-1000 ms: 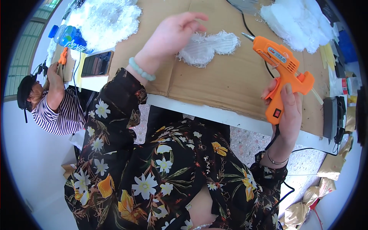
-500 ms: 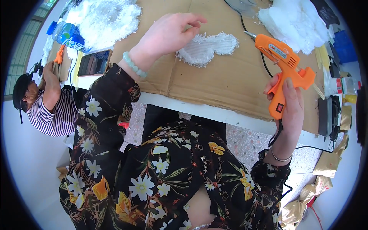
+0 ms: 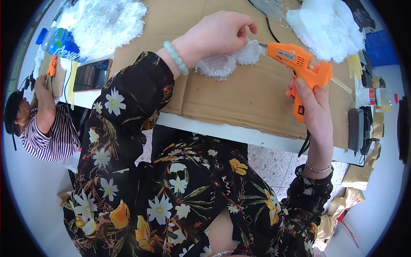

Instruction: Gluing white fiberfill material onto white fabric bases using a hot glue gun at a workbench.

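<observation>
My right hand (image 3: 311, 96) is wrapped round the handle of an orange glue gun (image 3: 299, 62), with fingers at its trigger. A pale glue stick (image 3: 342, 85) pokes out of the back, and the nozzle points left toward a white fringed fabric piece (image 3: 218, 67). Over the far side of that piece hovers my left hand (image 3: 224, 34), its fingers loosely bent, index finger and thumb apart. I see nothing held there. The hand hides part of the fabric, and the nozzle tip lies close to its right end.
Brown cardboard (image 3: 239, 103) covers the table. White fluffy material lies in a heap (image 3: 102, 25) at the far left and another heap (image 3: 325, 28) at the far right. A phone (image 3: 92, 76) and bottle (image 3: 58, 40) are at left, near another person (image 3: 47, 132) in stripes.
My left hand has moved right, over the fabric piece. The glue gun has shifted left and tilted, bringing its nozzle up to the fabric's right end. The view has shifted slightly.
</observation>
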{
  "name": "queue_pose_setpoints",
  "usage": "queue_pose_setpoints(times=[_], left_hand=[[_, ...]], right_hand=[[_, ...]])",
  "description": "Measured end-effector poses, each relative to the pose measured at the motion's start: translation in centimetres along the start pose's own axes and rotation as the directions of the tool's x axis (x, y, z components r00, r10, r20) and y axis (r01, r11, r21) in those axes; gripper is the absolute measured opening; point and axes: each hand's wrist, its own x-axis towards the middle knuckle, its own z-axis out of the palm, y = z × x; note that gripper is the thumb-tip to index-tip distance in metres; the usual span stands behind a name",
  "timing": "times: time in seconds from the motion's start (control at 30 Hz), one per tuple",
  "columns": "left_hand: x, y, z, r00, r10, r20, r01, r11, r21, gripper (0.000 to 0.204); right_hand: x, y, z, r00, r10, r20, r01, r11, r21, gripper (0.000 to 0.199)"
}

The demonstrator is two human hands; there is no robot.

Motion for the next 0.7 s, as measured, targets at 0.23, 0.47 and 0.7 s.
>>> queue_pose_setpoints(times=[0.23, 0.47, 0.7], left_hand=[[-0.1, 0.8, -0.1, 0.998, -0.038, -0.042, 0.033, 0.994, -0.104, 0.027], [-0.2, 1.7, 0.2, 0.998, -0.033, -0.059, 0.030, 0.999, -0.045, 0.028], [-0.7, 2.6, -1.4, 0.996, 0.056, -0.069, -0.067, 0.985, -0.161, 0.024]], right_hand=[[-0.6, -1.1, 0.1, 0.999, -0.045, -0.004, 0.044, 0.991, -0.124, 0.029], [-0.4, -1.3, 0.1, 1.000, 0.006, -0.020, -0.009, 0.987, -0.160, 0.030], [-0.3, -1.5, 0.1, 1.000, -0.004, -0.005, 0.003, 0.975, -0.223, 0.028]])
